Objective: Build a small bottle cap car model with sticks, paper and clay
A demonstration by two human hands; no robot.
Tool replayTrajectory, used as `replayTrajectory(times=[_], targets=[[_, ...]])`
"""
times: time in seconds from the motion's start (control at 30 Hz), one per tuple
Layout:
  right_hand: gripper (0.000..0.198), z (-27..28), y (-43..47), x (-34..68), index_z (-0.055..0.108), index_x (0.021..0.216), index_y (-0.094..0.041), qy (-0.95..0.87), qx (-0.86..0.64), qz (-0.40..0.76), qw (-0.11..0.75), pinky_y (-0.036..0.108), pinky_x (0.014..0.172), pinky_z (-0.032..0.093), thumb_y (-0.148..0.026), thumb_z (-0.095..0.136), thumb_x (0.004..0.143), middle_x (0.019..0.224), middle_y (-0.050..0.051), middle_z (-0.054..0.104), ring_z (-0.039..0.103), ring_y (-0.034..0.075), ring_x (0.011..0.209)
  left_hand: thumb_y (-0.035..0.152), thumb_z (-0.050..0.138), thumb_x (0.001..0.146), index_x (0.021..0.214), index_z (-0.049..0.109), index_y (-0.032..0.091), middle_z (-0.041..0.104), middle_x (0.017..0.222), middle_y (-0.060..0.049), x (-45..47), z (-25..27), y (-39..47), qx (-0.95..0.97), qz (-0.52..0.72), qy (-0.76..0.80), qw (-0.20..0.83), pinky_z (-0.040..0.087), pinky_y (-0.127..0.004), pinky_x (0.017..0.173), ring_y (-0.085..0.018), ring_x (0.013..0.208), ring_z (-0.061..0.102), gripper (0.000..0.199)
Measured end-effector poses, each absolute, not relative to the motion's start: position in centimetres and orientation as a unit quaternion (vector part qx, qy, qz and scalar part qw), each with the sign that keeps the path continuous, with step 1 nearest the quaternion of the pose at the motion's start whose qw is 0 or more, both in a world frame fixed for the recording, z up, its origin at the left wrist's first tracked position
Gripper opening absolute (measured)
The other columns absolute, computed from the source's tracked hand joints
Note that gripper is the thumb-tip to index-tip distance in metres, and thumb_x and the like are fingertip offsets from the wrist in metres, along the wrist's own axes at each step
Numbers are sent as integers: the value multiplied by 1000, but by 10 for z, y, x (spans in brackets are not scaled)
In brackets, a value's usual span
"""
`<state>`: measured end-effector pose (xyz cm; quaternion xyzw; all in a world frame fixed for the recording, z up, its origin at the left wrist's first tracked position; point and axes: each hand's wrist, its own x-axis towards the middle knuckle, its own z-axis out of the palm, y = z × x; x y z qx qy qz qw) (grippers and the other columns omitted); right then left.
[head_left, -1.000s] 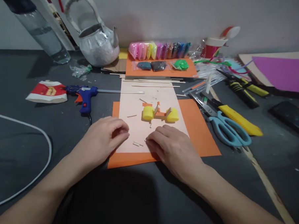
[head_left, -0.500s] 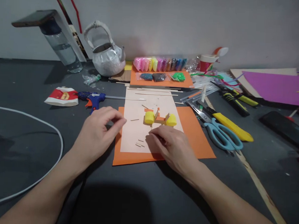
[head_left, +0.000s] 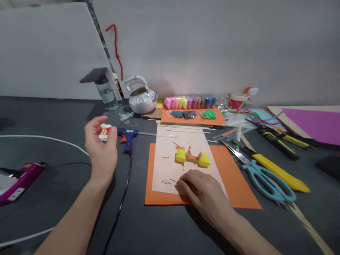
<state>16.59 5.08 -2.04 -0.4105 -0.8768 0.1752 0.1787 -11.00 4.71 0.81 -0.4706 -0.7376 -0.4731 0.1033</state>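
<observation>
My left hand [head_left: 101, 151] is raised over the dark table with thumb and fingers apart, holding nothing. It is left of the blue glue gun [head_left: 128, 137], partly covering a red and white packet [head_left: 104, 132]. My right hand [head_left: 203, 188] rests on the pale paper [head_left: 165, 142], fingers curled together; whether anything is between them is hidden. Just beyond it sits a small model with yellow rounded ends [head_left: 204, 159] and an orange middle [head_left: 193, 157]. Several short stick pieces [head_left: 164, 181] lie left of my right fingertips. Orange paper [head_left: 243, 187] is underneath.
Blue-handled scissors [head_left: 269, 182] and a yellow cutter [head_left: 280, 173] lie at the right. Behind are a silver kettle [head_left: 143, 102], a water bottle [head_left: 107, 94] and colourful clay packs [head_left: 189, 102]. A black cord [head_left: 124, 197] and white cable [head_left: 53, 139] cross the left side.
My left hand has moved left, away from the paper, and its fingers have spread apart. My right hand stays by the model, slightly nearer me. The view has tilted up and turned left.
</observation>
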Motion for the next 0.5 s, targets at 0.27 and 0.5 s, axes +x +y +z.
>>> replayTrajectory(times=[0.27, 0.5], targets=[[26, -19, 48, 167, 64, 75, -19, -873, -405, 186, 196, 29, 61, 42, -20, 50, 97, 74, 3, 69, 62, 18, 67, 50, 58, 86, 86, 65, 16, 74, 85, -17, -120, -7, 54, -518, -152, -842, 4, 50, -41, 74, -35, 87, 71, 35], [21, -17, 53, 170, 66, 80, -18, -858, -415, 211, 217, 30, 68, 44, -21, 52, 96, 81, 5, 71, 63, 19, 75, 50, 49, 85, 80, 67, 18, 74, 85, -21, -122, -10, 60, -518, -91, -850, -36, 46, -43, 72, -41, 87, 70, 37]])
